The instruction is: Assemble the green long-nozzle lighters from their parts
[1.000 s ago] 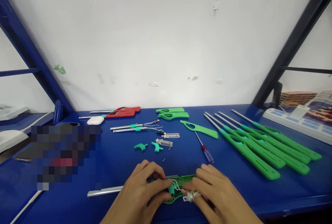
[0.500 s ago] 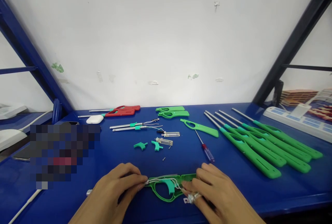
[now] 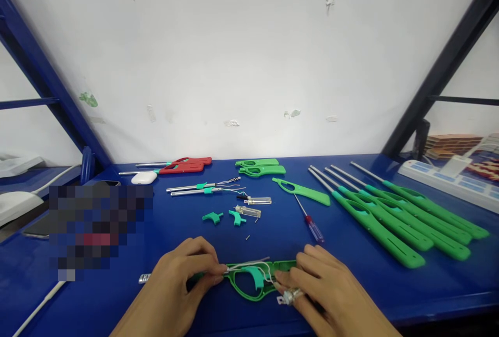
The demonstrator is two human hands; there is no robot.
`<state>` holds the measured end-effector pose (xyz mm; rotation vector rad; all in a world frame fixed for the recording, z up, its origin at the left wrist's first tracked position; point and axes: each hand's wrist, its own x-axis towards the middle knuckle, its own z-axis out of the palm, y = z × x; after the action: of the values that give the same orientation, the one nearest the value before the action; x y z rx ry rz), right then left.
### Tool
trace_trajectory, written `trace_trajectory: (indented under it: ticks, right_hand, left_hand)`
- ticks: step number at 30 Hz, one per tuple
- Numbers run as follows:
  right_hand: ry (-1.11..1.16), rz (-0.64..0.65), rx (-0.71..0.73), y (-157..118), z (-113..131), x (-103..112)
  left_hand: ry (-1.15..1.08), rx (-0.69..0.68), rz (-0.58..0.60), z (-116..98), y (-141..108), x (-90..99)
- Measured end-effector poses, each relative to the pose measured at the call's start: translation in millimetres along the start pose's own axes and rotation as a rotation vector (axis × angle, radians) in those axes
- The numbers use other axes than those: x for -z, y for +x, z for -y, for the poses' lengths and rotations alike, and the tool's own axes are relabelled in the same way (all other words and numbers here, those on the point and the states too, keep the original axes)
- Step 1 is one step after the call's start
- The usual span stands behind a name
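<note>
The left hand (image 3: 179,274) and the right hand (image 3: 323,285) are apart, low in view, working on one open green casing half (image 3: 288,264) between them. The left thumb and fingers are pinched on a metal tube (image 3: 144,278) at the casing's left end; the tube's tip pokes out past that hand. The right fingers grip the casing's right end, with a metal-tipped part (image 3: 289,296) held beneath them, its other end hidden. A teal trigger (image 3: 257,277) sits at the casing's loop, and white wires (image 3: 268,268) curve past it.

Just beyond lie two small screws (image 3: 247,237), two loose teal triggers (image 3: 237,218), two clear tanks (image 3: 249,212) and two wired tubes (image 3: 191,192) with teal collars. To their right is a screwdriver (image 3: 315,229), its shaft reaching up to a loose green half (image 3: 306,192).

Farther back are two more green halves (image 3: 271,171), two red lighters (image 3: 181,168) and a white case (image 3: 144,178). Four green lighters (image 3: 382,230) slant side by side on the right, near a white power strip (image 3: 448,181); a patch on the left is blurred out
</note>
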<state>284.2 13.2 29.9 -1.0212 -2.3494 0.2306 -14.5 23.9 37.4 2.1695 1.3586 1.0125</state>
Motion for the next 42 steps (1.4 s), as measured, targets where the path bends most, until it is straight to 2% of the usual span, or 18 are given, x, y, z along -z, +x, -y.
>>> trace_trajectory:
  ticks: [4,8,11,13,16,19,24,34,42]
  right_hand:
    - [0.010,-0.005,0.002,-1,0,1]
    - [-0.018,-0.002,0.003,-1,0,1]
    - [-0.052,-0.025,0.007,-3,-1,-1]
    - [-0.098,-0.077,0.026,-5,-2,-3]
    - [-0.227,-0.116,0.081,-8,-2,-4]
    - [-0.298,-0.079,0.130,-6,0,-2]
    - [-0.222,-0.022,0.102,-1,1,3]
    - [-0.166,-0.023,0.101,0,0,2]
    - [-0.154,0.040,0.073,0,2,3]
  left_hand:
    - [0.070,-0.007,0.024,-1,-3,2.6]
    - [0.209,-0.015,0.097,-14,-2,4.0]
    - [0.233,-0.040,0.059,-21,4,-3.5]
    - [0.190,-0.038,0.083,-22,10,-10.3]
    - [0.105,0.014,0.178,-22,16,-16.7]
    - [0.050,0.071,0.213,-25,19,-17.2]
    - [0.055,0.148,0.272,-35,27,-17.8]
    - [0.083,0.271,0.368,-53,52,-18.6]
    - [0.026,0.203,0.269,-50,46,-25.0]
